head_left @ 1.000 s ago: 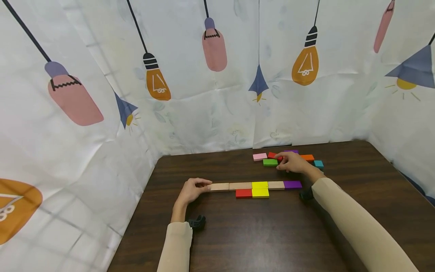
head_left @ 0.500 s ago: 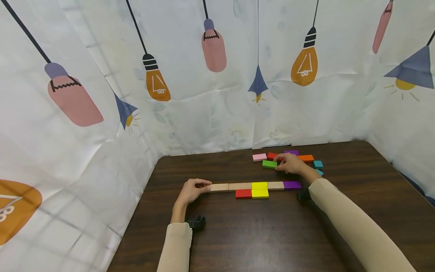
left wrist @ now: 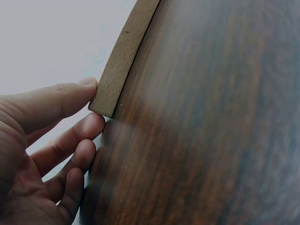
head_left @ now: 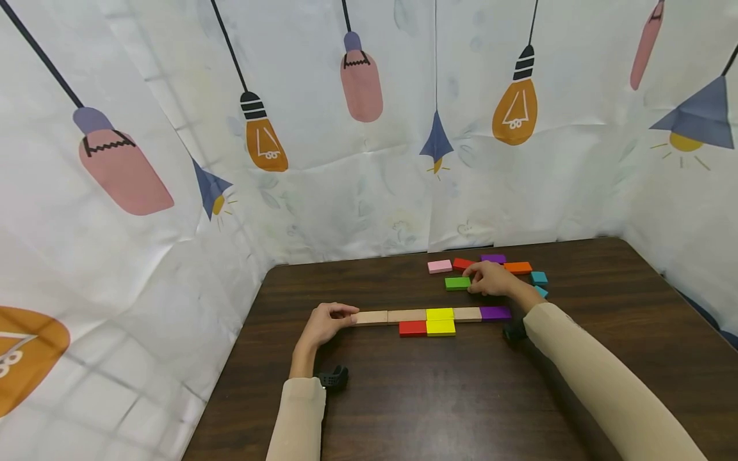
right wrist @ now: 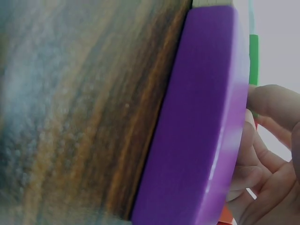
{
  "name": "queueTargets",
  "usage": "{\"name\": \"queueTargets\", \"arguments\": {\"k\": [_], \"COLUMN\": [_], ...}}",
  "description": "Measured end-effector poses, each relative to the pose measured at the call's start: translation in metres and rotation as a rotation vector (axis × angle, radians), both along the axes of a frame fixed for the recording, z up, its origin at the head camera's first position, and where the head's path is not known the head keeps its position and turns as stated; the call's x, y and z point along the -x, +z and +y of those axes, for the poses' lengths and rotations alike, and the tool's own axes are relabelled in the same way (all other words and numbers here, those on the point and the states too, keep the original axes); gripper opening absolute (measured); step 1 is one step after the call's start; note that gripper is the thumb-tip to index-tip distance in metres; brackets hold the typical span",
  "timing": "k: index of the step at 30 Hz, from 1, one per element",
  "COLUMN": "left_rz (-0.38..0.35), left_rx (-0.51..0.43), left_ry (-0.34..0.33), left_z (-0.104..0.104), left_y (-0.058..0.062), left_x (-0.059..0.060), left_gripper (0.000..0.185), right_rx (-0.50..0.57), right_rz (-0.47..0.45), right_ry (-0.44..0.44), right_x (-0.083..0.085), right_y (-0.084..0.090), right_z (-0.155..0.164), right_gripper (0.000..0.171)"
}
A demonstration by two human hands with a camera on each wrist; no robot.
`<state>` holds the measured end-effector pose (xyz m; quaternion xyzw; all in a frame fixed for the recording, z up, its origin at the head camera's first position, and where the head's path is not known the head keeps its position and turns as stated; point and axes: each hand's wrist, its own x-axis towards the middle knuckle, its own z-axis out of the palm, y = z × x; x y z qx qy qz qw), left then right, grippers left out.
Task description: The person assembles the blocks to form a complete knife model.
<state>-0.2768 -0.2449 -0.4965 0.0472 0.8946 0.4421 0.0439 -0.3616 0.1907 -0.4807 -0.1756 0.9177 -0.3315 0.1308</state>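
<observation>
In the head view, my left hand [head_left: 327, 323] pinches the left end of a bare wooden block [head_left: 371, 317] with thumb and index finger. That block ends a row with another wooden block [head_left: 406, 315], a yellow block [head_left: 440, 314], a further wooden one [head_left: 467, 314] and a purple block [head_left: 494, 313]. Beyond the row, my right hand [head_left: 492, 280] holds the right end of a green block [head_left: 457, 283] between thumb and index finger. The left wrist view shows the wooden block's end [left wrist: 110, 89] at my fingertips. In the right wrist view, the purple block [right wrist: 192, 117] partly hides my right fingers.
A red block [head_left: 412, 328] and a second yellow block [head_left: 441, 328] lie against the row's near side. Behind the right hand are pink [head_left: 440, 266], red [head_left: 463, 264], purple [head_left: 492, 258], orange [head_left: 517, 267] and teal [head_left: 539, 278] blocks. A patterned curtain [head_left: 369, 211] borders the table.
The right hand has taken the green block and drawn it a little towards the row, away from the pink and red blocks. My left hand stays at the row's end.
</observation>
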Motion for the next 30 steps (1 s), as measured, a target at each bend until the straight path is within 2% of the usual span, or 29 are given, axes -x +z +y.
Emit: {"name": "queueTargets", "arguments": {"k": [7,12,20,25,30], "left_rz": [-0.001,-0.003,-0.008,-0.014,-0.015], "left_rx": [0.002,0.000,-0.009,-0.013,-0.019], "left_ry": [0.004,0.003,0.001,-0.001,0.005], "left_z": [0.000,0.000,0.001,0.001,0.002], "left_y": [0.000,0.000,0.001,0.002,0.003], "left_x": [-0.001,-0.001,-0.001,-0.001,-0.001], "left_gripper": [0.016,0.016,0.016,0.016,0.015], "right_rx": [-0.029,-0.040,0.052,0.058,0.051], "right_rz": [0.054,0.112,0.185,0.246,0.245], "right_ry": [0.021,0.025,0.014,0.000,-0.017], "right_x": [-0.005,-0.016,-0.043,-0.060,-0.076], "right_y": [0.003,0.006,0.015,0.018,0.015], "right_z": [0.000,0.003,0.009,0.015,0.023], "right_gripper": [0.038,0.037,0.033,0.030,0.031]}}
